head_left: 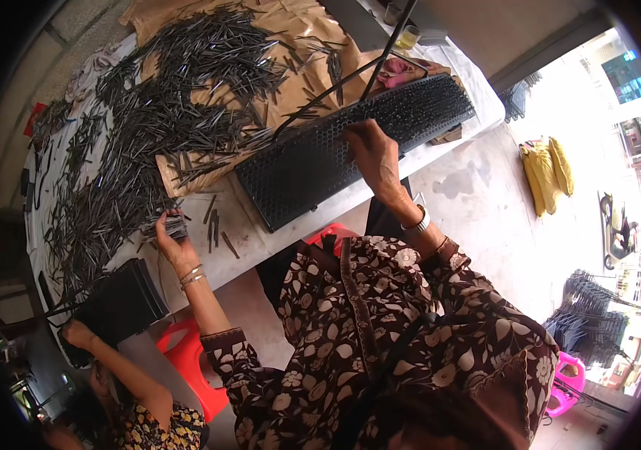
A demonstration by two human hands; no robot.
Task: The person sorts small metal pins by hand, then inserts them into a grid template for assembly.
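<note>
My left hand (173,241) is closed around a small bundle of thin dark sticks (174,223), just off the near edge of a large loose heap. Over a long black panel full of small holes (302,176), my right hand (374,154) is bent down with its fingers pinched together. Whatever those fingers hold is too small and dark to make out. Many holes in the panel's right part (429,109) look filled with dark sticks, while the left part shows bare holes.
The heap of dark sticks (178,90) spreads over brown paper (320,30) and a white table. A thin black metal frame (380,64) stands behind the panel. Near the left end, another person's hand (79,334) touches a second black panel (121,296). A red stool (193,360) is below.
</note>
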